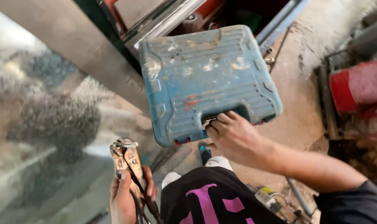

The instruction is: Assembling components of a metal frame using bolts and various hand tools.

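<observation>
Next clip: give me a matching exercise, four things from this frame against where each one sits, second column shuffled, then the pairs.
Things:
1. blue tool case
2. locking pliers
3. red sack
4. metal pipe

Places:
A. on the ground below the right forearm
B. far right edge of the view
C. gripped in the left hand
D. carried by its handle in the right hand

Pairs: 1-D, 2-C, 3-B, 4-A

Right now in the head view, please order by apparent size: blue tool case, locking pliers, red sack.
1. blue tool case, carried by the right hand
2. red sack, partly cut off
3. locking pliers in the left hand
</observation>
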